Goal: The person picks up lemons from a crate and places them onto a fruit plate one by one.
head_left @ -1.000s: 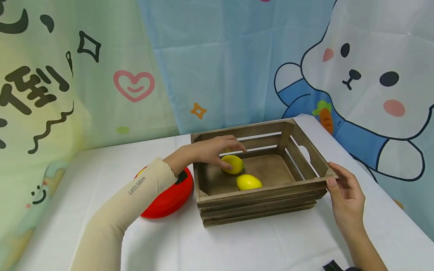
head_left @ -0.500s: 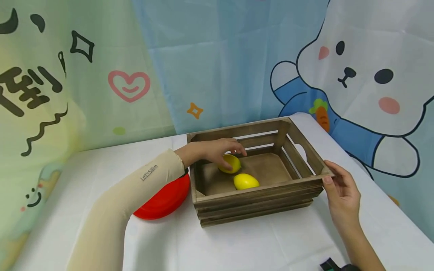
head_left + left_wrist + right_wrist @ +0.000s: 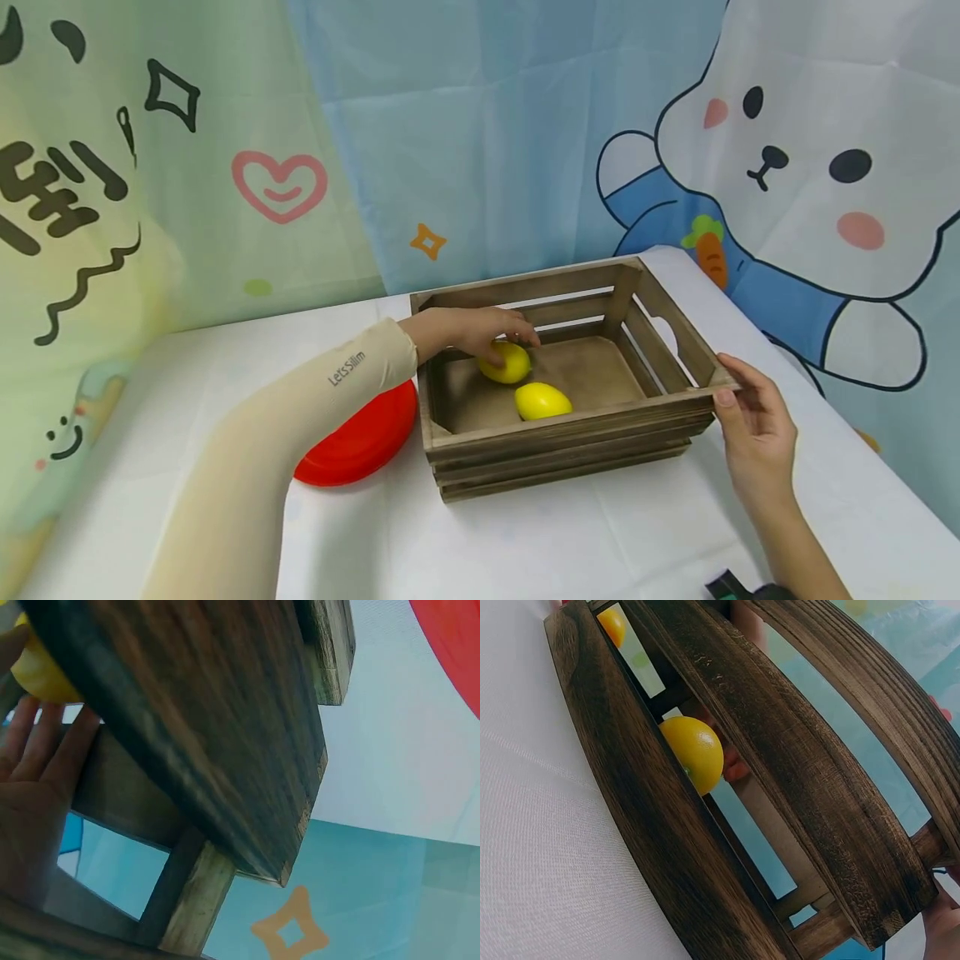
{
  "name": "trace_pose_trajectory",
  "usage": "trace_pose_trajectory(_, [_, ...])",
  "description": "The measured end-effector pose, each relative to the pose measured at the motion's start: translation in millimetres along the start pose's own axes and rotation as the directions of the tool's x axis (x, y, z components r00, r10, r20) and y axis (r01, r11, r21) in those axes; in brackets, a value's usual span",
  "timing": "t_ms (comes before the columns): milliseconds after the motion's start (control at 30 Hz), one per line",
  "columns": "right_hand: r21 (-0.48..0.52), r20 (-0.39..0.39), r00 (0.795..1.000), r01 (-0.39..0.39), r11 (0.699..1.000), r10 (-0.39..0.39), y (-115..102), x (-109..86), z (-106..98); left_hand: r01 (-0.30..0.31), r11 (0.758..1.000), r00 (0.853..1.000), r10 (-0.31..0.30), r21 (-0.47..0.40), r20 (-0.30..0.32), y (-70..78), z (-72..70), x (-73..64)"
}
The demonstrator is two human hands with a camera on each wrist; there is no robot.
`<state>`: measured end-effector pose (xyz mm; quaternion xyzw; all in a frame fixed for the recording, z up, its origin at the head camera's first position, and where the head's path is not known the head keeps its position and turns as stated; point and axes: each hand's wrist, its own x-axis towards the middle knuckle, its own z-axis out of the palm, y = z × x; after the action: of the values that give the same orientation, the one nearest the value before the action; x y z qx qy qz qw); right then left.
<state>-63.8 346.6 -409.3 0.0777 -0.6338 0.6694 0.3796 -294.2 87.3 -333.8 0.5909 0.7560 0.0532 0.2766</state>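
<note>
A brown slatted wooden crate [image 3: 562, 442] stands on the white-covered table with two yellow lemons inside. My left hand [image 3: 476, 329] reaches over the crate's left side and holds the farther lemon [image 3: 508, 364], its thumb on the near side and its fingers beyond. In the left wrist view that lemon [image 3: 45, 675] shows between thumb and fingers, partly hidden by a slat. The nearer lemon [image 3: 543, 402] lies loose by the front wall. My right hand [image 3: 757, 425] grips the crate's front right corner, thumb in front and fingers round the end.
Left of the crate, a round red dish [image 3: 360, 437] sits partly under the left forearm. A black object [image 3: 738, 587] shows beside the right wrist. A printed curtain [image 3: 480, 142] hangs behind the table.
My left hand has drawn in closer on the farther lemon, its fingers now nearer round it. The right hand keeps its grip on the crate. The head view has shifted slightly.
</note>
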Motion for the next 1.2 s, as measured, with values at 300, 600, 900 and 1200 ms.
trace_pose_trajectory(300, [0.055,0.005,1.000,0.008,0.998,-0.008,2.6,1.9,3.1,0.099,0.988,0.985,-0.114,0.121,0.129,-2.1,2.9,-3.0])
trace_pose_trajectory(600, [0.005,-0.020,1.000,-0.024,1.000,0.024,0.5,-0.5,2.6,0.088,0.986,0.977,-0.114,0.143,0.180,-4.3,3.5,1.1])
trace_pose_trajectory(900, [0.066,-0.021,1.000,-0.012,0.998,0.013,0.9,-1.9,2.3,0.086,0.978,0.971,-0.126,0.192,0.205,-0.5,4.3,0.8])
trace_pose_trajectory(1200, [0.073,-0.016,1.000,-0.014,0.997,0.015,-1.1,-1.1,3.9,0.120,0.971,0.970,-0.159,0.206,0.184,1.9,2.5,-2.7])
